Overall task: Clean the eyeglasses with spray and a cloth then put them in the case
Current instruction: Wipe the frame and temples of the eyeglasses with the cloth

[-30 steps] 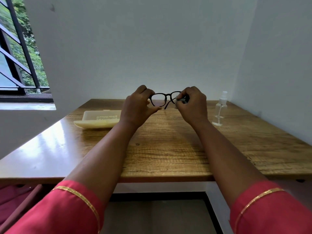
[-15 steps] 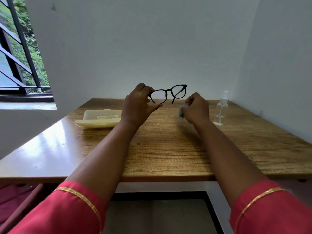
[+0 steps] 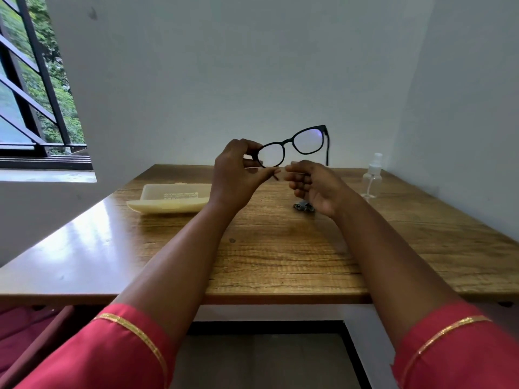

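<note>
Wooden tabletop (image 3: 280, 256), white corner walls. L hand (image 3: 238, 171) pinches eyeglasses (image 3: 292, 146) at frame end, held up; R hand (image 3: 314, 183) loose, empty. Cloth (image 3: 302, 206) under R hand. Glasses: light, fragile; take by rims. Case (image 3: 171, 199) left, w/ room; spray bottle (image 3: 372, 176) right.

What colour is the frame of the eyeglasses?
Black; the eyeglasses show best in the head view, against the pale wall.

small print on case (image 3: 174, 196), illegible
</note>
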